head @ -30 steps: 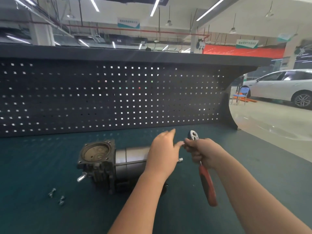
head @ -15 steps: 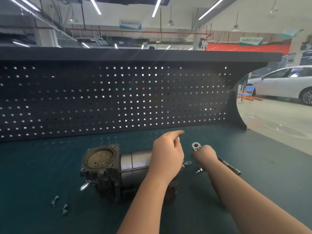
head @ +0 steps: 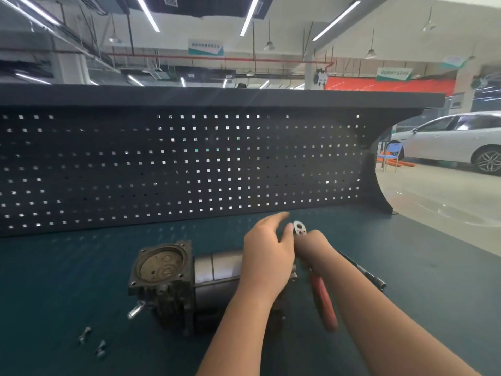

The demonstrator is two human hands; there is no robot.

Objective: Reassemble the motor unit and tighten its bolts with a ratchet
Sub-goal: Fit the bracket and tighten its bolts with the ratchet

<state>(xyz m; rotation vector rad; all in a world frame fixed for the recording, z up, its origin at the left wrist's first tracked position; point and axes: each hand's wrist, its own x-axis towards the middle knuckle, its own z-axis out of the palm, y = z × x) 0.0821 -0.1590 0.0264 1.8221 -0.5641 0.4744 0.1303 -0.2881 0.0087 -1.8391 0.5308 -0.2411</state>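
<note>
Your right hand [head: 311,244] grips ratchet [head: 321,291], swung back down since a moment ago; stroke under way. Left hand [head: 267,257] rests flat, fingers straight, on motor [head: 189,275], mid-bench [head: 406,267]. Spare bolts [head: 92,341] wait left.

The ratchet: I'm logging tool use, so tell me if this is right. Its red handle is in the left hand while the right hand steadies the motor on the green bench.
Not quite. In the head view the right hand grips the ratchet, and the left hand rests on the motor. The green bench is right.
</note>
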